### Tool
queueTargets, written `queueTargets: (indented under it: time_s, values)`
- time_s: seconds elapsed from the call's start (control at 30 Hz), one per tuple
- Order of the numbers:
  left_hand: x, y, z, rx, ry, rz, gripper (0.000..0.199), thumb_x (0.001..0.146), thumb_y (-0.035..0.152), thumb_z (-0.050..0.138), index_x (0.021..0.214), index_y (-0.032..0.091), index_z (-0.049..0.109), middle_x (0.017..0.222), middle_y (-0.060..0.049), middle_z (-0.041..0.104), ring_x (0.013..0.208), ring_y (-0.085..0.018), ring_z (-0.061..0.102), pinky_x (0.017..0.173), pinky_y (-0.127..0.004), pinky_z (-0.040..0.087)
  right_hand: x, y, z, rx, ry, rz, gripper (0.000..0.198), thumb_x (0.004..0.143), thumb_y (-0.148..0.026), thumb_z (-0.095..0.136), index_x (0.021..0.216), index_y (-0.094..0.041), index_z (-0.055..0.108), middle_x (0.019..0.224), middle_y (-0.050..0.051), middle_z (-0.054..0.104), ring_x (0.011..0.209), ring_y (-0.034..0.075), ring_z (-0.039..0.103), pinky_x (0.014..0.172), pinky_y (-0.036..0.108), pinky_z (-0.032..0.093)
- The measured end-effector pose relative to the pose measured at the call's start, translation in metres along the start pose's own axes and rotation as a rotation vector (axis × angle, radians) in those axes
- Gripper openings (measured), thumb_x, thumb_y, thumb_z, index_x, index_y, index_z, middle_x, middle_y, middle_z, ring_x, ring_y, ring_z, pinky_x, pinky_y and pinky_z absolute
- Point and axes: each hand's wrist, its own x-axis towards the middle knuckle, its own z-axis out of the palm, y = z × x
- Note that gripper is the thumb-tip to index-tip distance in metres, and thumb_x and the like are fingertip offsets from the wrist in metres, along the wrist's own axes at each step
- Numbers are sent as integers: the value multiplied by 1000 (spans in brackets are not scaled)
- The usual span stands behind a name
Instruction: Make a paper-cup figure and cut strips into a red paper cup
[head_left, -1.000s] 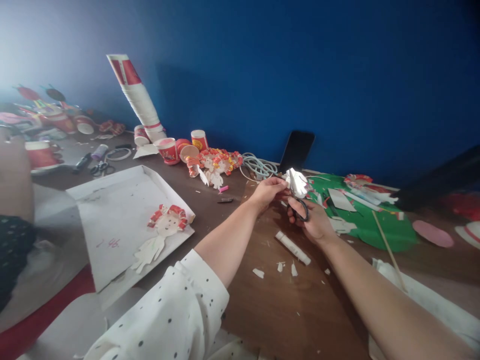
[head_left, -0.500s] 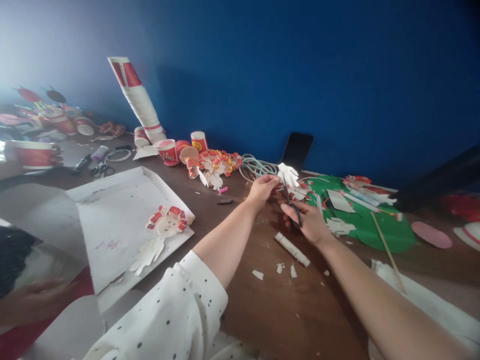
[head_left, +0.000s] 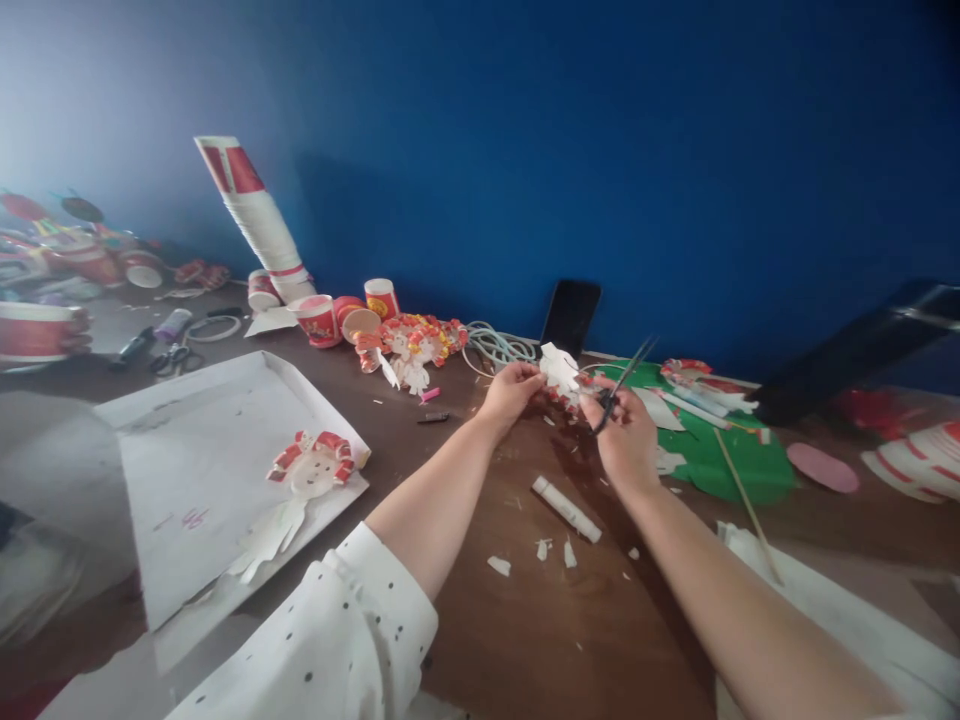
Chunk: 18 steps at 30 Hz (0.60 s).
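Observation:
Between the fingertips of my left hand [head_left: 515,392] is a white paper cutout [head_left: 559,368] with jagged edges, held up above the table. My right hand [head_left: 626,435] is closed on dark-handled scissors [head_left: 628,372], their blades pointing up and to the right, away from the paper. The fingertips of that hand are close to the cutout's right edge; whether they touch it I cannot tell. Below my hands lie a white glue tube [head_left: 567,508] and several paper scraps [head_left: 499,566]. Red and white paper pieces [head_left: 562,402] lie just behind the cutout.
A black phone [head_left: 571,315] leans on the blue wall. Green paper [head_left: 739,470] with cutouts and a stick [head_left: 748,505] lies right. At left a white sheet [head_left: 195,450] bears a paper doll [head_left: 311,470]. Paper cups [head_left: 315,318], a tall cup stack [head_left: 259,225] and cords [head_left: 499,343] stand behind.
The scissors have come away from the paper cutout and turned in my right hand, blades now up and right. The cutout has turned in my left hand. The view has shifted slightly right.

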Motion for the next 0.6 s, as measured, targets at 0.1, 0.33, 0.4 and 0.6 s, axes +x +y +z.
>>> queueTargets:
  time_s: [0.1,0.33,0.4,0.6]
  values:
    - [-5,-1,5,28,-98,-50,21,68,23,73,79,14,58,63,1,61,54,-7,54,56,-19,41,11,6,-5,59,29,4,54,68,-44,71,114,-19,58,94,6,68,83,20,63,70,31,49]
    - [-13,0,13,81,-224,-125,24,67,22,76,78,12,57,61,0,61,58,-10,60,57,-22,44,14,14,-8,59,-15,85,43,68,-39,69,106,-19,61,81,2,66,70,16,59,64,27,46]
    - [-14,0,14,74,-214,-134,24,68,23,75,79,12,57,63,0,61,57,-9,59,57,-21,45,14,13,-8,71,-16,94,42,68,-37,69,105,-19,61,80,2,67,71,17,61,64,27,46]
    - [-14,-2,15,70,-221,-135,29,66,31,76,82,12,61,69,0,61,58,-8,57,58,-21,44,14,14,-10,137,-54,118,43,67,-36,69,106,-20,61,84,4,70,72,18,62,65,29,48]
